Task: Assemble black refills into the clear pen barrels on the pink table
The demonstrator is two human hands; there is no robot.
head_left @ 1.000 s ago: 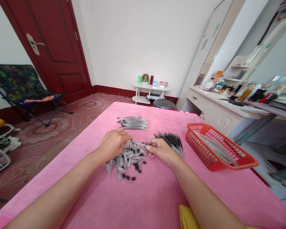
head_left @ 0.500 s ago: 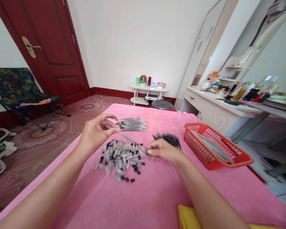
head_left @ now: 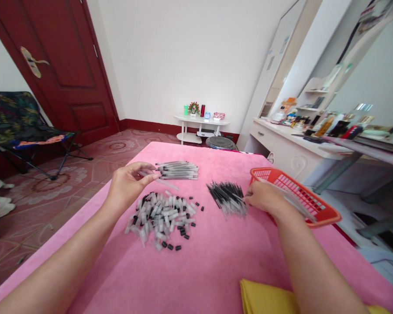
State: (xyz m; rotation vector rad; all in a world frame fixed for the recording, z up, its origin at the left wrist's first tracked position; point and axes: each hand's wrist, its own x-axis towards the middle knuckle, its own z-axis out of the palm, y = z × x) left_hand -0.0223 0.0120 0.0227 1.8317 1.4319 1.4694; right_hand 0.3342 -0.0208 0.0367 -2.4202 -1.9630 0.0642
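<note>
Left hand (head_left: 127, 185) pinches one clear plastic pen barrel (head_left: 162, 183); right hand (head_left: 263, 198) grasps thin black refills (head_left: 227, 198). Small finished row (head_left: 178, 170) done, big loose cap pile (head_left: 162, 216) left.

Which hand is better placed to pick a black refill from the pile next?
Right. The right hand rests at the edge of the black refill pile, while the left hand is raised, holding a clear barrel.
</note>
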